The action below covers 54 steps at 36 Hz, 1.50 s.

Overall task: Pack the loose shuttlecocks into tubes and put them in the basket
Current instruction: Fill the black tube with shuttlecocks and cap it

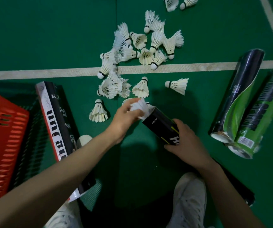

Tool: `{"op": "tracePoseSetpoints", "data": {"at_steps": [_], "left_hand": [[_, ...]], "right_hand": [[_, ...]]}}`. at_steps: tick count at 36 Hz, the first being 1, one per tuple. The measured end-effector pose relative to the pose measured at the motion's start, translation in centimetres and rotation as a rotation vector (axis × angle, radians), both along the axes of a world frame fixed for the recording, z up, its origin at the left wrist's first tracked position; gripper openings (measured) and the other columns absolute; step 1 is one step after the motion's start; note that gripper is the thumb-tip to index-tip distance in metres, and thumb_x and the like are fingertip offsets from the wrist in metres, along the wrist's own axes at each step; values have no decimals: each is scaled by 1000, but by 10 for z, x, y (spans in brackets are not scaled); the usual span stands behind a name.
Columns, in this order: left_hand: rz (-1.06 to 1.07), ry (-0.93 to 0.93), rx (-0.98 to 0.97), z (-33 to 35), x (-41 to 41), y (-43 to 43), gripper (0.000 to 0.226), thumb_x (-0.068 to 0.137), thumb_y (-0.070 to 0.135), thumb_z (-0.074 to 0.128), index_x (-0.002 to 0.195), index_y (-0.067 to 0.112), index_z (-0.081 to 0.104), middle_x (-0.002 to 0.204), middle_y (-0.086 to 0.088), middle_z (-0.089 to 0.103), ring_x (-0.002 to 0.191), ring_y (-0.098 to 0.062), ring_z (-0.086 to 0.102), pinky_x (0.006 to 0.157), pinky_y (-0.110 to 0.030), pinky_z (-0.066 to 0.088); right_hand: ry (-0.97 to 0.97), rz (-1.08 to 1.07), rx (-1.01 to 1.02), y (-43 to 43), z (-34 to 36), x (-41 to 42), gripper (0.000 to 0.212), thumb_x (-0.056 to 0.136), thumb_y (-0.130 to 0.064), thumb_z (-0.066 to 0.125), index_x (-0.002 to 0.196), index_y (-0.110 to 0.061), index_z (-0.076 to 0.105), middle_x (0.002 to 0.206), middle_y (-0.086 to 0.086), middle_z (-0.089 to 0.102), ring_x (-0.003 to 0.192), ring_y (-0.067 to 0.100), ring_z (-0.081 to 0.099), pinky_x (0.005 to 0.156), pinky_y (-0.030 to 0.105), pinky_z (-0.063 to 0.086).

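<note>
Shuttlecocks [132, 51] lie loose in a heap on the green court floor [50, 38], some across the white line [33, 74], so a good share of the packing looks still to be done. At far left stands the red basket [4, 129], with a black-and-white tube [56, 122] lying along its side; I cannot tell whether it is inside or just beside it. Next, the left hand [124, 119] has its fingers curled round the feathers of one shuttlecock [139, 107], held right at the mouth of the black tube [160, 127]. Blur hides how the fingertips lie and which end leads. The right hand [185, 142] is wrapped round the tube's body, fingers clamped on it, with the open end tilted toward the heap. The step in hand appears to be feeding this shuttlecock in. The next move calls for lining it up with the bore and pushing gently so the feathers do not crush, then reaching for another. At far right a dark tube [237, 96] and a green tube [256, 116] lie touching, side by side on the floor.
</note>
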State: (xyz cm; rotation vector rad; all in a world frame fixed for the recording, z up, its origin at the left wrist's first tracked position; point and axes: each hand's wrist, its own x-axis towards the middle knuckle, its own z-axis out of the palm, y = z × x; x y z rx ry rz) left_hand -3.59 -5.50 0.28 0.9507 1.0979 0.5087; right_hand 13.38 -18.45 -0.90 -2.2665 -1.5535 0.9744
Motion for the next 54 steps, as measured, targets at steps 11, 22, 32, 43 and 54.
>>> {"op": "tracePoseSetpoints", "data": {"at_steps": [11,22,32,43,54], "left_hand": [[-389,104,36,0,0,-18,57,100,44,5,146,22,31,148,5,36,137,-6,28,104,-16,15],[-767,632,792,-56,10,16,58,84,12,65,138,12,45,135,-15,41,123,-32,41,101,-38,39],[-203,534,564,-34,1,28,30,91,-2,51,118,11,56,92,-6,63,66,-15,58,56,-20,49],[-357,230,172,5,1,25,37,96,3,33,120,16,57,123,-11,58,107,-19,53,89,-32,43],[-345,168,121,13,2,-4,55,99,52,12,147,31,29,151,13,26,136,-1,23,110,-24,10]], "right_hand": [[5,-12,-2,2,5,-2,82,66,-27,79,135,-24,35,120,3,51,106,25,54,88,40,47],[-4,-113,-9,-2,-4,18,83,67,-25,77,138,-20,34,117,7,52,103,27,55,86,39,47],[-1,-109,-38,-9,-6,19,83,66,-25,76,138,-20,35,118,6,54,103,26,55,85,36,46],[32,15,6,4,11,-1,85,70,-29,77,141,-26,30,122,1,49,108,22,50,90,38,44],[-31,61,8,25,10,-24,88,68,-29,76,143,-22,28,128,3,48,112,22,49,92,35,44]]}}
